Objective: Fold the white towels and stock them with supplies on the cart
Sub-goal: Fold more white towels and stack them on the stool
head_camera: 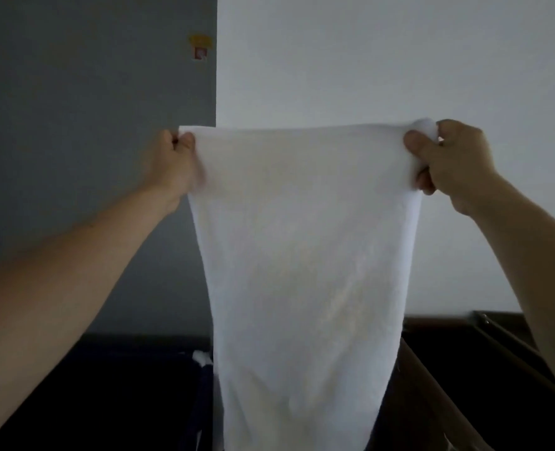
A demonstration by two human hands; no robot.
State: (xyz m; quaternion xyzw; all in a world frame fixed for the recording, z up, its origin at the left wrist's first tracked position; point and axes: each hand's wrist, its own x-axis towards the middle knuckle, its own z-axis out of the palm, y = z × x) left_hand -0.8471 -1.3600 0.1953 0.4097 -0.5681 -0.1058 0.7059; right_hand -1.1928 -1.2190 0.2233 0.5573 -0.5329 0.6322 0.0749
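Note:
A white towel (302, 255) hangs spread out in front of me, held up by its top edge at about chest height. My left hand (172, 164) pinches the top left corner between thumb and fingers. My right hand (448, 161) grips the top right corner, with a bunch of cloth showing above the thumb. The towel falls straight down and narrows toward the bottom of the view, where its lower end runs out of sight.
A grey wall (90, 141) stands on the left and a white wall (399, 60) behind the towel. A dark bin (123, 385) with some white cloth (202, 357) lies low on the left. A dark brown-edged cart frame (481, 369) sits at the lower right.

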